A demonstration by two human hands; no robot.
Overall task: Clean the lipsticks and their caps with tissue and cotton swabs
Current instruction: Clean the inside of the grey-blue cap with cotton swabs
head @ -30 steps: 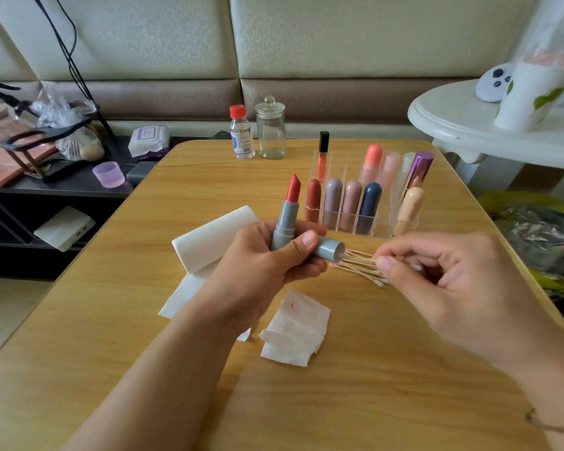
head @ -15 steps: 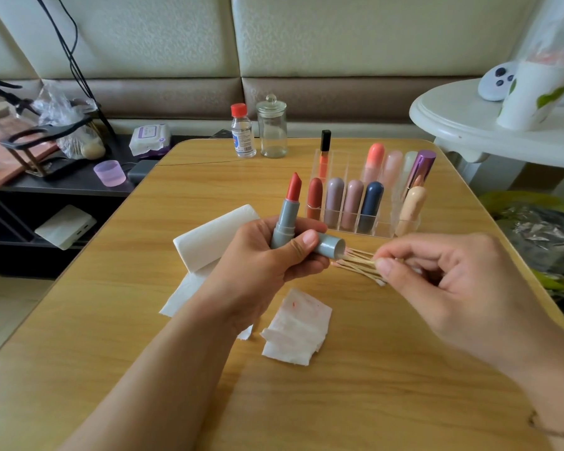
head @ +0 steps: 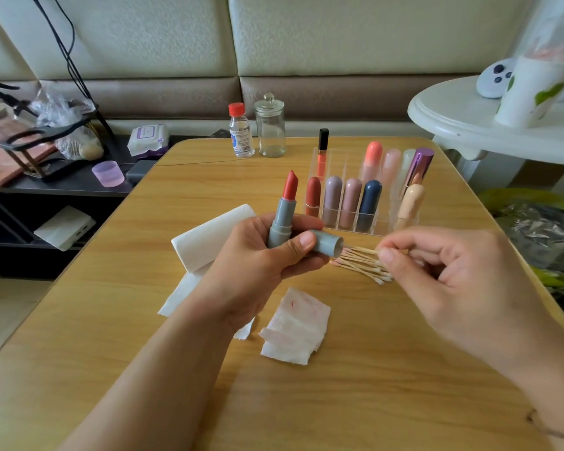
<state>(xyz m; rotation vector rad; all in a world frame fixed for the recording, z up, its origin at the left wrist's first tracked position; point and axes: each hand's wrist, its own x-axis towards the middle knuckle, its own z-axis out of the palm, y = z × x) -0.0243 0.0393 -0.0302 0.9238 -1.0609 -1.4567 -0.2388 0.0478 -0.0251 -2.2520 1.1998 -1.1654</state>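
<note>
Right now, from the head view, your left hand [head: 258,255] grips two things at once: the open lipstick [head: 284,209], upright with its red tip at 12 o'clock, and its grey cap [head: 328,243], pinned under the thumb with the mouth turned to 3 o'clock. Your right hand [head: 443,271] pinches a swab [head: 360,248] between thumb and forefinger, its far end at the cap's mouth; whether it goes inside you cannot tell. Under that swab, the swab pile [head: 362,266] lies on the desk [head: 111,320], just at 3 o'clock of the cap. A stained tissue [head: 293,330] lies at 6 o'clock of your left hand, and a folded tissue [head: 209,239] shows at its 9 o'clock, partly under the wrist. At 12 o'clock of the pile stands the organizer [head: 365,193] with capped lipsticks upright in its slots. Farther at 12 o'clock, by the desk's edge, a bottle [head: 240,131] and a jar [head: 269,126] stand side by side.
</note>
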